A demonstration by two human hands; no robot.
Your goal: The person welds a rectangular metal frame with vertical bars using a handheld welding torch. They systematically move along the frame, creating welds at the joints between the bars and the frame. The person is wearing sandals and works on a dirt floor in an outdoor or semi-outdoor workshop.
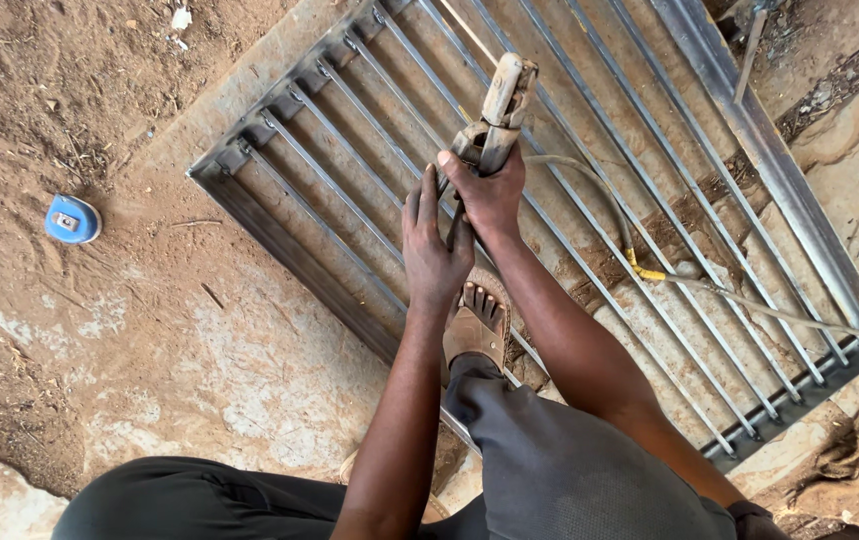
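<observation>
right hand [492, 190] clamped around welding electrode holder [495, 118], held above metal grille [329, 160] | left hand [434, 250] half-open, fingers on holder's lower end | cable [649, 270] trailing across grille bars | sandalled foot [476, 322] on grille | blue tape measure [72, 219] on dirt, well left of grille

Dirt ground [149, 330] bears metal grille [349, 90], blue tape measure [72, 219].
</observation>
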